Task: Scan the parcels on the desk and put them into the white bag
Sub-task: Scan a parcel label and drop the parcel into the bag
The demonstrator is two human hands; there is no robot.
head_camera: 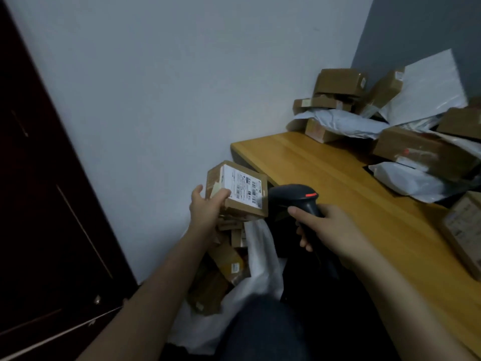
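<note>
My left hand point(205, 207) grips a small brown cardboard parcel point(240, 191) with a white shipping label facing up, held above the open white bag point(260, 259). My right hand point(330, 227) holds a black barcode scanner point(294, 198) with a red light lit on top; its head sits right beside the parcel's right edge. The white bag stands on the floor left of the desk and holds several brown parcels point(226, 259). The wooden desk point(325, 173) carries more cardboard boxes point(341, 83) and grey-white mailer bags point(408, 179) along its back and right side.
A pale wall fills the background. A dark wooden door point(39, 204) stands at the left. Another labelled box point(463, 230) lies at the desk's right edge. My dark-trousered knee point(260, 332) is at the bottom centre, beside the bag.
</note>
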